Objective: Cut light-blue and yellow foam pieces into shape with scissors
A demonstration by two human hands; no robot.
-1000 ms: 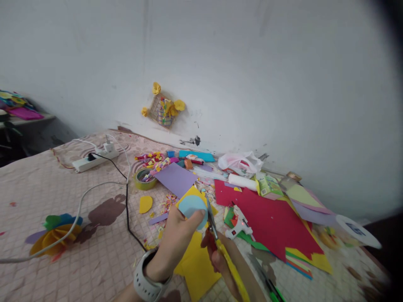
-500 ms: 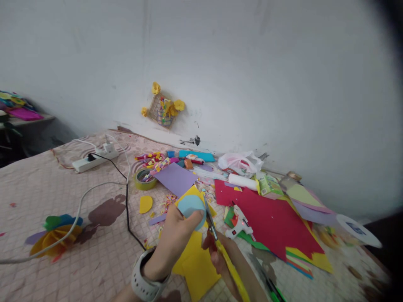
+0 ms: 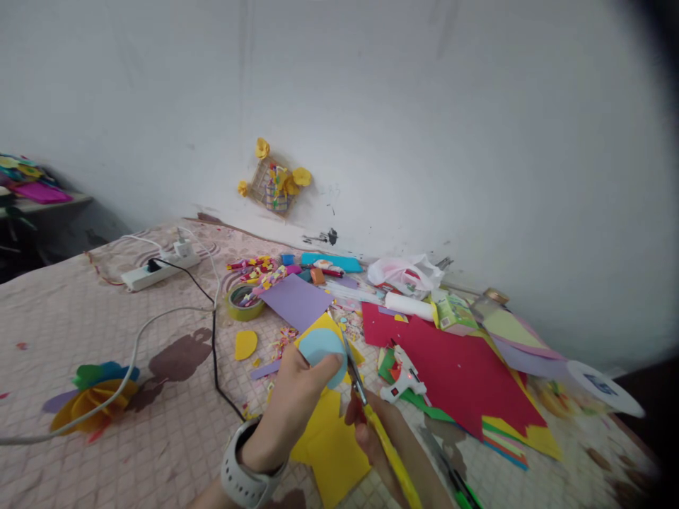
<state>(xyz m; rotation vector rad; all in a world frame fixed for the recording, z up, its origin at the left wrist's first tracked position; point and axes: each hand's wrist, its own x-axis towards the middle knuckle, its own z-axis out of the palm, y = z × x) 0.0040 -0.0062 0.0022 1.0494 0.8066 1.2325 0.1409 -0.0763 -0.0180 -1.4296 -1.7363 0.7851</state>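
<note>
My left hand (image 3: 300, 396), with a white watch on the wrist, pinches a light blue paper disc (image 3: 321, 344) against a yellow sheet (image 3: 327, 322) behind it. My right hand (image 3: 390, 431) grips a pair of scissors (image 3: 385, 438) with yellow handles. The scissor blades point up along the right edge of the blue disc. From this angle I cannot tell how far they are apart. Below the hands lie more yellow sheets (image 3: 337, 456) on the patterned tablecloth. A yellow rounded cut-out (image 3: 245, 344) lies left of my left hand.
A white glue gun (image 3: 404, 382) rests by a large red sheet (image 3: 450, 360) on the right. A green-handled cutter (image 3: 459, 484) lies nearer me. A tape roll (image 3: 245, 302), purple sheet (image 3: 297, 300), power strip (image 3: 162, 268) with cords, and paper flower (image 3: 95, 399) spread leftward.
The scissors and my right hand have shifted very slightly beside the blue disc. My left hand keeps its hold, and the things on the table stay put.
</note>
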